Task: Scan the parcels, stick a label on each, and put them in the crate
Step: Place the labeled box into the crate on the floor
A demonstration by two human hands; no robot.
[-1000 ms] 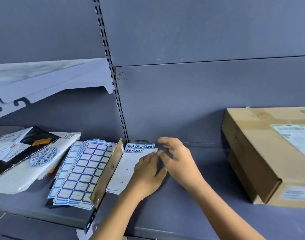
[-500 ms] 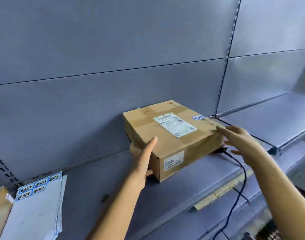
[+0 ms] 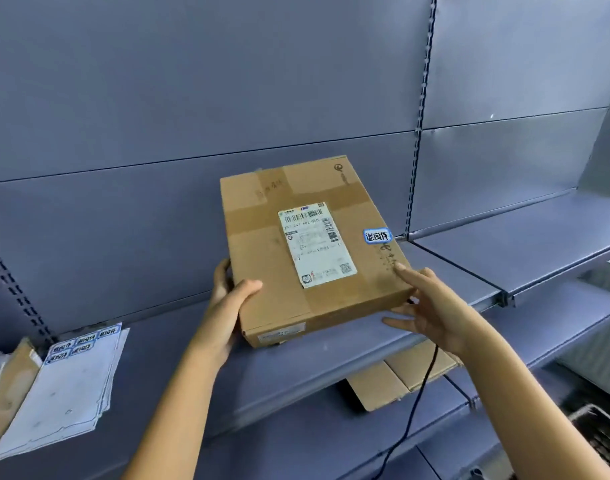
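Slippage looks possible: flat brown cardboard parcel [image 3: 262,244] gripped at seven o'clock by left hand [image 3: 227,306], right hand [image 3: 431,306] merely spread-fingered at four o'clock.

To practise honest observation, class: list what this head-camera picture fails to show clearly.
Head view:
- Shipping label print: too small, blurred.
- Fingertips of left hand: hidden behind the box.
- Black cable: top hidden by right hand, bottom cut by frame edge.
- Dark mesh object: cut off at bottom-right corner.
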